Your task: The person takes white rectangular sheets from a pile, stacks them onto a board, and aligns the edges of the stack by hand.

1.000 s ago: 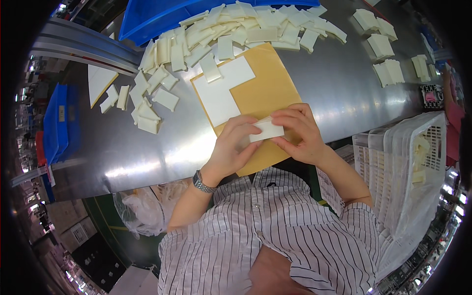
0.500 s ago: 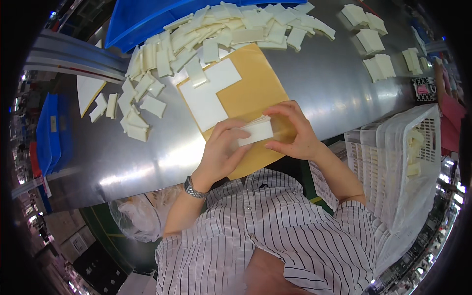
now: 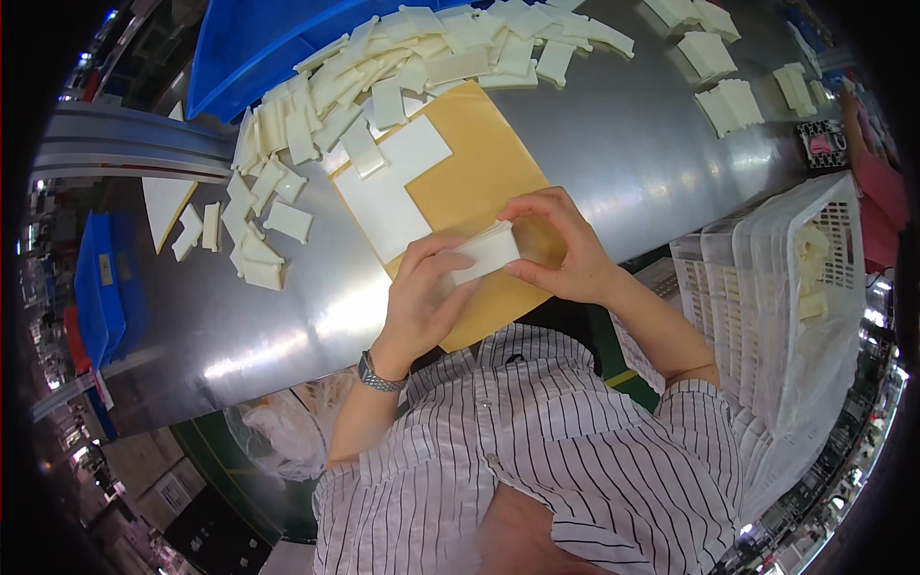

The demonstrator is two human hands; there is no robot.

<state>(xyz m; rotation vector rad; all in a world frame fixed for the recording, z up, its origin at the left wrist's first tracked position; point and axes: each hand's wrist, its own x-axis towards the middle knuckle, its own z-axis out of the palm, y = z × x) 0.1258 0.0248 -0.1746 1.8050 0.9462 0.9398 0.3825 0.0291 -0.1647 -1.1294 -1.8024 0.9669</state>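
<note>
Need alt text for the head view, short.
Both hands, left hand and right hand, hold a small stack of cream plastic pieces over a tan board on a steel table. More cream pieces lie scattered beyond; white crates stand at right.

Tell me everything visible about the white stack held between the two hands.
The white stack is a small block of thin, cream-white rectangular sheets with squared edges, looking like plastic or card. It is lifted above the tan board, tilted slightly. The left hand grips its left end and the right hand its right end.
</note>
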